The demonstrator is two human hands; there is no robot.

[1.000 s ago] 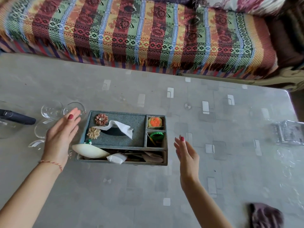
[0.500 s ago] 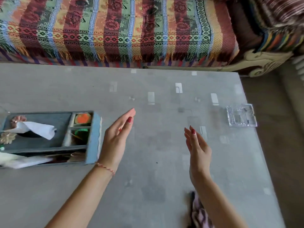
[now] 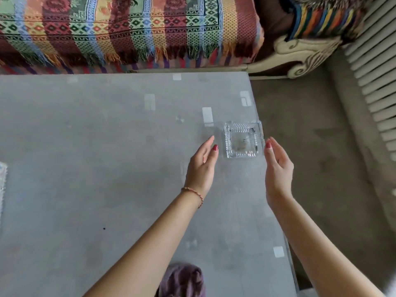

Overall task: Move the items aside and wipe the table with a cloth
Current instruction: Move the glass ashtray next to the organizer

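A square clear glass ashtray stands near the right edge of the grey table. My left hand hovers just left of it with straight fingers, a thin bracelet on the wrist. My right hand hovers just right of it, fingers relaxed. Neither hand touches the ashtray. A purple cloth lies bunched at the table's near edge, partly hidden under my left forearm.
A sofa with a striped patterned throw runs along the table's far side. Grey floor lies beyond the table's right edge, with a white slatted radiator at far right. Something pale shows at the left border.
The view swung right, away from the tissue organiser. Both hands moved from the organiser across to either side of the glass ashtray.
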